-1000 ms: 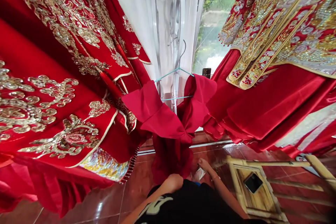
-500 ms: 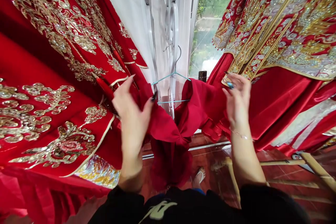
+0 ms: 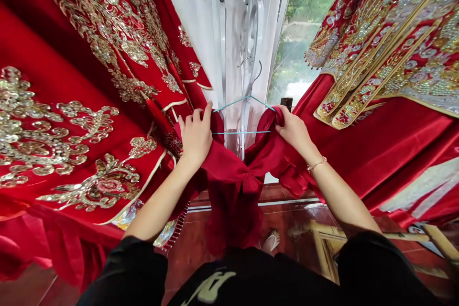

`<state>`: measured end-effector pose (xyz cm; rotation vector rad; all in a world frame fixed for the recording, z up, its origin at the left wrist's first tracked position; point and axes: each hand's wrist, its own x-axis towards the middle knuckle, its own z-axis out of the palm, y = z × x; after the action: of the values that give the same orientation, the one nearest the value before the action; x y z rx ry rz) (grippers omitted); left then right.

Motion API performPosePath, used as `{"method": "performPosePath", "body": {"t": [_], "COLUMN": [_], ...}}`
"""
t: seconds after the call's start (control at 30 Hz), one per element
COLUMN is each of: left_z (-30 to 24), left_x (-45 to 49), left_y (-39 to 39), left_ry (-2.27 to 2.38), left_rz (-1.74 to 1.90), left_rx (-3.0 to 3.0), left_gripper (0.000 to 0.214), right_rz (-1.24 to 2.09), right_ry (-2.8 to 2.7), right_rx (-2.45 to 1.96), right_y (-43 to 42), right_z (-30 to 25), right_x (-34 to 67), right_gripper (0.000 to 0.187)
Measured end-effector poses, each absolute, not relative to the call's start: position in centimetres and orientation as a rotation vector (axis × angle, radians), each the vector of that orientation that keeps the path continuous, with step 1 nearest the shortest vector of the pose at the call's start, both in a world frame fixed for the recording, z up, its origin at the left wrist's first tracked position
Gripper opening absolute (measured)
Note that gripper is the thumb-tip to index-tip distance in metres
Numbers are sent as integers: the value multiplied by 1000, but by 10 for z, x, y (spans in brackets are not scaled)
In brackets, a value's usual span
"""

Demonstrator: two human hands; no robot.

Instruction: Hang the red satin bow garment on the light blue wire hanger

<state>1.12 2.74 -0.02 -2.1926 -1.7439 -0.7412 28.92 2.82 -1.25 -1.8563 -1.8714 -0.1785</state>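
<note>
A light blue wire hanger (image 3: 244,114) hangs in the middle of the view, and a deep red satin cloth (image 3: 233,177) is draped over it. The cloth gathers into a knot-like pinch below the hanger, with its end hanging down. My left hand (image 3: 195,136) grips the cloth at the hanger's left shoulder. At the right shoulder, my right hand (image 3: 294,129) holds a fold of the same cloth. A thin bracelet (image 3: 317,165) circles my right wrist. The hanger's lower bar crosses in front of the cloth.
Large red gold-embroidered robes hang on both sides, one left (image 3: 71,105) and one right (image 3: 387,57), close to my arms. Below are a red tile floor (image 3: 186,253), a bamboo stool (image 3: 322,248) and a sandalled foot (image 3: 271,240). Behind is a window (image 3: 304,24).
Both hands have come down onto the cloth and closed on it at the hanger's shoulders. Earlier they were raised and spread open. The view has shifted slightly.
</note>
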Motion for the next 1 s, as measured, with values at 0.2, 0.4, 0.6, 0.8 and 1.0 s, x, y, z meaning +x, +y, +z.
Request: {"method": "performPosePath", "body": {"t": [0.2,0.4,0.6,0.8,1.0], "left_z": [12,19,27,28,37], "left_x": [5,-22,-16,-5,-5], "left_y": [41,50,28,14,9], "left_ry": [-1792,-1676,-1664,-1641,-1580], "left_rz": [-596,-485,-246,-76,61], "left_rx": [-2210,-2278,-2164,-2109,-2191], "left_gripper": [62,52,47,51,48], "right_rz": [-336,-179,13,-372,-551], "right_ry": [-1805,-1947,-2071,-1885,-1899], "right_rx": [-2069,-1920,-1874,-2188,-2127], "right_y": [28,35,35,29,20], "right_z": [-9,-5,4,-1,-10], "right_x": [282,310,314,292,282], "right_gripper": [55,57,57,38,39]}}
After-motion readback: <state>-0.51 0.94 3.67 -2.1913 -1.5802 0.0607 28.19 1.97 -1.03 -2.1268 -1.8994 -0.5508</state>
